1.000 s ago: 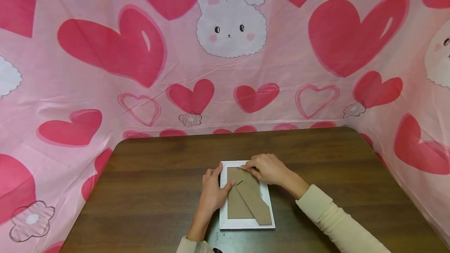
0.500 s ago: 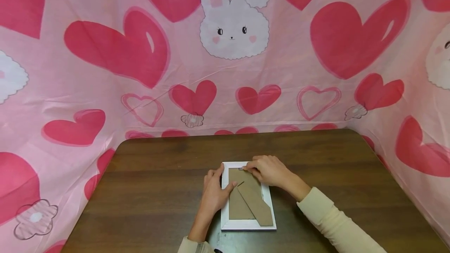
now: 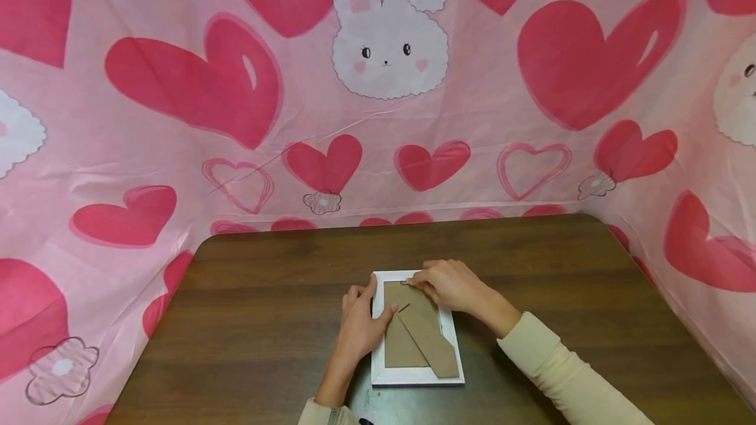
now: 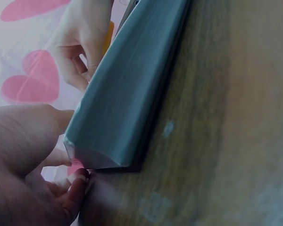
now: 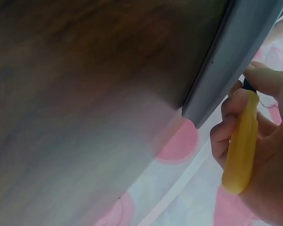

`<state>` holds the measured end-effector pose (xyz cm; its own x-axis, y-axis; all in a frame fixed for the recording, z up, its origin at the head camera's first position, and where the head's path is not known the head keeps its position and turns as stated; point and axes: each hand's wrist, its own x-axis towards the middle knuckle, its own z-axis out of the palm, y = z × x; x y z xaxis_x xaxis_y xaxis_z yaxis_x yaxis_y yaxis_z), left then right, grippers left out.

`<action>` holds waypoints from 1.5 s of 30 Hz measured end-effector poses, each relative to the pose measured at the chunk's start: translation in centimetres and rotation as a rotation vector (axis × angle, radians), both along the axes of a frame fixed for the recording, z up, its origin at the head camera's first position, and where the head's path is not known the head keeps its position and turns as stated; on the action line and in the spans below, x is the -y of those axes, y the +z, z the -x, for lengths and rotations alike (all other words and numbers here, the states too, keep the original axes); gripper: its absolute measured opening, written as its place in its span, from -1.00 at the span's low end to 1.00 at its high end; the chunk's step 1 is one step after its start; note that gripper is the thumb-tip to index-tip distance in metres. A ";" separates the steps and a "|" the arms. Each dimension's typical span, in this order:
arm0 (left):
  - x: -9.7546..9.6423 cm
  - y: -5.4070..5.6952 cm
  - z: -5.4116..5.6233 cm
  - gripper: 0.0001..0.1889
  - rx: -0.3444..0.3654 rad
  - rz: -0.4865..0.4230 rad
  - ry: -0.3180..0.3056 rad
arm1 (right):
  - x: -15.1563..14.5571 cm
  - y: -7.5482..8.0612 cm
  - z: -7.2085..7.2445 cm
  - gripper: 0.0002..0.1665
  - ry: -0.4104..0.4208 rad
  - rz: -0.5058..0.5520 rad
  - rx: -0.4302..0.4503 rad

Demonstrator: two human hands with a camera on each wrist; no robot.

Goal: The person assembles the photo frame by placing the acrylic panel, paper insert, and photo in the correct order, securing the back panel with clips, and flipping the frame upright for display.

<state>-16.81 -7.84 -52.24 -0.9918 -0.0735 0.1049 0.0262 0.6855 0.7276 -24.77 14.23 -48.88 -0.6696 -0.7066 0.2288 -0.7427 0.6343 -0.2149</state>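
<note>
A white picture frame (image 3: 378, 372) lies face down on the table, its brown backing board (image 3: 397, 346) up. The board's easel leg (image 3: 434, 349) slants to the lower right. My left hand (image 3: 357, 325) grips the frame's left side, thumb over the board and fingers along the outer edge. At the top edge, my right hand (image 3: 451, 286) holds what looks like a screwdriver (image 5: 243, 146) with a yellow handle and dark neck. Its tip is hidden. Just beside those fingertips, a small dark metal tab (image 3: 404, 283) shows at the board's top edge.
The brown wooden table (image 3: 260, 320) has rounded far corners. Behind it and at both sides hangs a pink cloth (image 3: 378, 123) printed with hearts and rabbits.
Both hands stay in almost the same place on the frame. The right fingertips shift only slightly at the top edge, and the head view has moved a little.
</note>
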 end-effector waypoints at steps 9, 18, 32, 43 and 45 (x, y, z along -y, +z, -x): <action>1.3 0.1 0.1 -0.08 0.091 -0.018 -0.124 | 0.3 0.2 -0.3 -0.81 -0.037 -0.016 0.050; 2.9 0.0 0.1 -0.07 0.116 -0.066 -0.222 | 0.4 0.2 -0.2 -0.76 -0.043 -0.007 0.108; 3.0 0.3 0.0 -0.22 0.118 -0.070 -0.225 | -1.1 1.3 -1.1 -0.88 -0.038 0.027 0.174; 2.9 0.5 0.0 -0.21 0.108 -0.078 -0.228 | 0.0 1.5 -2.3 -0.93 0.013 0.026 0.220; 3.0 0.5 0.1 -0.21 0.113 -0.083 -0.230 | 0.6 1.5 -2.5 -0.93 0.035 0.017 0.221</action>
